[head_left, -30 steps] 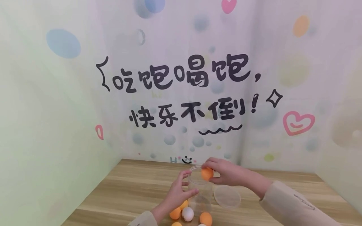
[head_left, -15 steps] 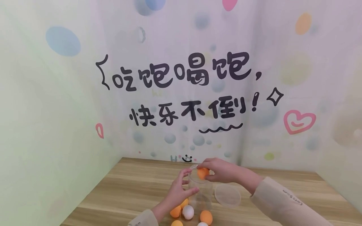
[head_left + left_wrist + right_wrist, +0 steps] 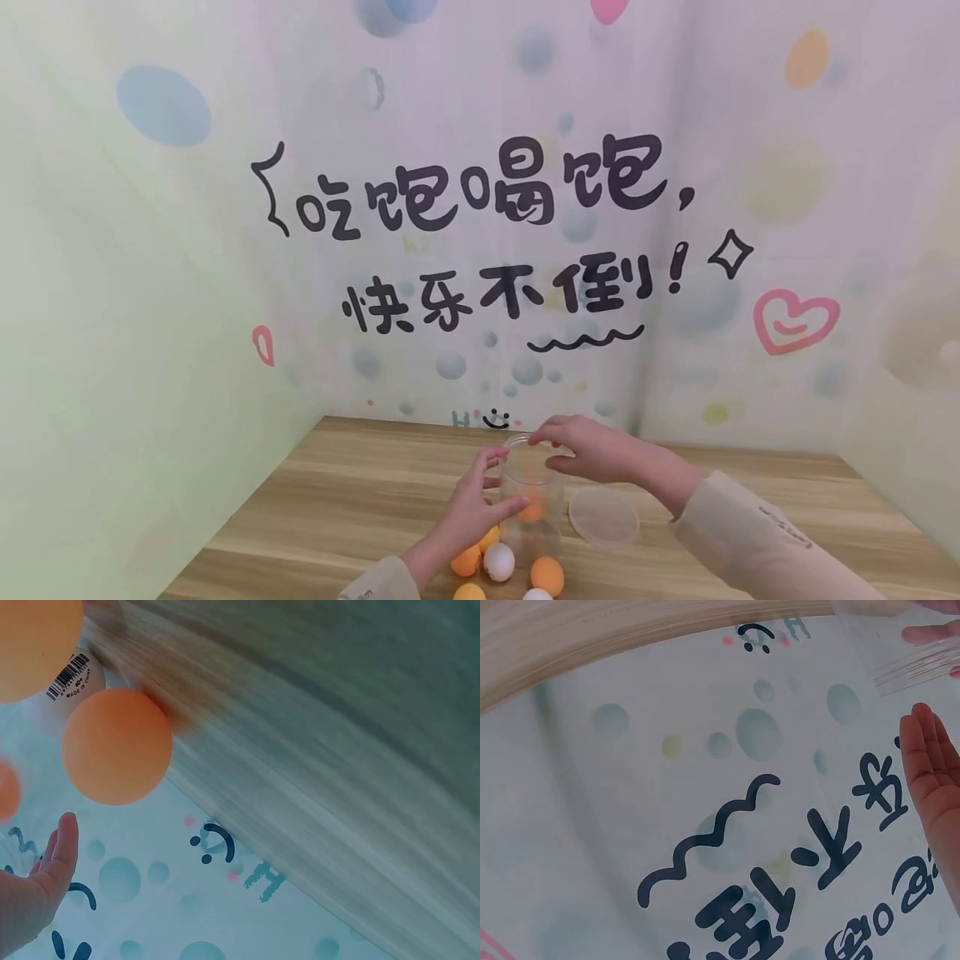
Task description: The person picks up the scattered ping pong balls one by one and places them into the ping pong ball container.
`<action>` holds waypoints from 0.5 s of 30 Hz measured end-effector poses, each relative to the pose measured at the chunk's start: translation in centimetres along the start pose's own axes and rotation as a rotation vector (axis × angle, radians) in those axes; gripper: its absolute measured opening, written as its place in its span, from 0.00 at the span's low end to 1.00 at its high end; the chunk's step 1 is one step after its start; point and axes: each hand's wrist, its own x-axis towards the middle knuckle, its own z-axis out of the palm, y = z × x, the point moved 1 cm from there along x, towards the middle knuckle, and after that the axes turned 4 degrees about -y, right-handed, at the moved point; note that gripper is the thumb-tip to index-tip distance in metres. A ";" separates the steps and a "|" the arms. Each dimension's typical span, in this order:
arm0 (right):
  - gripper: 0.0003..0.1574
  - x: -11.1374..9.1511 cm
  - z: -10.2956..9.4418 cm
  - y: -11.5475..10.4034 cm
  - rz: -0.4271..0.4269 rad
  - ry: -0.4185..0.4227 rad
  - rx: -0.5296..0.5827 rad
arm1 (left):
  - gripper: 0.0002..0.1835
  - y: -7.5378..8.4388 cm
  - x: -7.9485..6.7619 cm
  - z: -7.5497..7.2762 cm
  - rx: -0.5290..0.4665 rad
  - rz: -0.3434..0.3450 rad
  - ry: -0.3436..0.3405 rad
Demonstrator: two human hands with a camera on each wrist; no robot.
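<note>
A clear plastic jar (image 3: 552, 502) stands upright on the table in the head view, its mouth uncovered. My left hand (image 3: 471, 508) holds it from the left, fingers near the rim and thumb across the front. Inside the jar, partway down, is an orange ping-pong ball (image 3: 531, 503). Over the right side of the rim hovers my right hand (image 3: 596, 450), fingers apart and nothing between them; the right wrist view shows that hand (image 3: 934, 769) with straight fingers by the jar's ridged rim (image 3: 915, 675).
A round translucent lid (image 3: 604, 517) lies right of the jar. Several orange and white balls sit in front of it, among them a white ball (image 3: 498, 562) and an orange ball (image 3: 547, 577). A printed curtain (image 3: 450, 383) rises behind the wooden table (image 3: 337, 483).
My right hand has brought the orange ball left over the jar's mouth and let it go. The ball is now lower, inside the jar. My left hand has stayed in place.
</note>
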 end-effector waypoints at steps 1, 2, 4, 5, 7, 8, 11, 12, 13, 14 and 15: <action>0.16 0.0 0.0 0.0 -0.002 0.007 -0.005 | 0.34 0.0 0.0 0.0 0.003 -0.004 0.001; 0.16 -0.1 -0.1 0.0 -0.005 0.014 -0.008 | 0.34 0.0 0.0 0.0 0.004 -0.008 0.001; 0.16 -0.3 -0.2 -0.1 -0.007 0.030 -0.006 | 0.34 0.2 -0.1 -0.1 0.004 -0.005 0.002; 0.15 -0.4 -0.2 -0.2 -0.004 0.037 -0.005 | 0.33 0.2 -0.1 -0.1 0.000 -0.006 0.002; 0.15 -0.6 -0.4 -0.6 0.003 0.054 0.007 | 0.33 0.3 -0.1 -0.1 -0.007 -0.005 0.002; 0.14 -0.7 -0.4 -0.8 0.006 0.063 0.013 | 0.33 0.3 -0.1 -0.1 -0.012 -0.005 0.000; 0.13 -1.2 -0.5 -1.5 -0.018 0.105 0.006 | 0.34 0.2 0.0 -0.2 -0.020 -0.011 -0.004; 0.12 -1.4 -0.4 -1.8 -0.042 0.126 0.001 | 0.35 0.2 0.0 -0.2 -0.019 -0.011 -0.006; 0.12 -1.6 -0.3 -2.0 -0.069 0.144 -0.008 | 0.34 0.2 0.0 -0.2 -0.020 -0.016 -0.007; 0.12 -1.8 -0.2 -2.4 -0.097 0.157 -0.016 | 0.35 0.1 0.0 -0.2 -0.019 -0.017 -0.007; 0.12 -2.0 0.0 -2.7 -0.122 0.167 -0.018 | 0.35 0.1 0.1 -0.2 -0.016 -0.017 -0.007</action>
